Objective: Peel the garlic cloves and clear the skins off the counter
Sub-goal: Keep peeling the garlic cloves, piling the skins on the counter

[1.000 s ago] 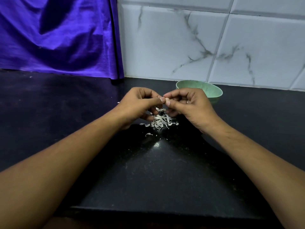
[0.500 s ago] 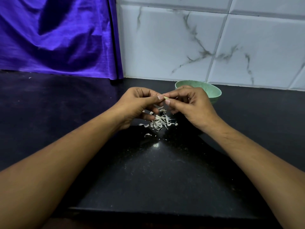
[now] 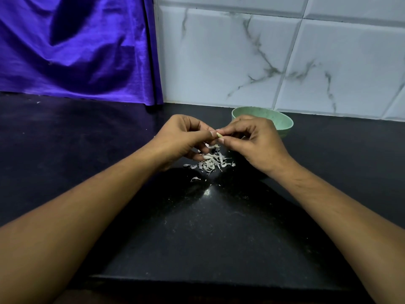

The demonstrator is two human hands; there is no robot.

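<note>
A small pale garlic clove [image 3: 219, 135] is pinched between the fingertips of my right hand [image 3: 256, 143], a little above the black counter [image 3: 197, 227]. My left hand [image 3: 182, 139] meets it from the left, thumb and fingers curled, the thumb tip touching the clove's end. Directly beneath both hands lies a loose pile of white garlic skins [image 3: 211, 162]. One stray skin [image 3: 195, 178] sits nearer to me. A green bowl [image 3: 282, 122] stands behind my right hand; its inside is hidden.
A white marble-patterned tiled wall [image 3: 274, 55] rises at the back of the counter. A purple cloth [image 3: 76, 47] hangs at the back left. The counter's front edge [image 3: 197, 279] runs below my forearms.
Both hands stay together over the skin pile. The clove's pale tip now shows more clearly between the fingertips. The pile has barely changed.
</note>
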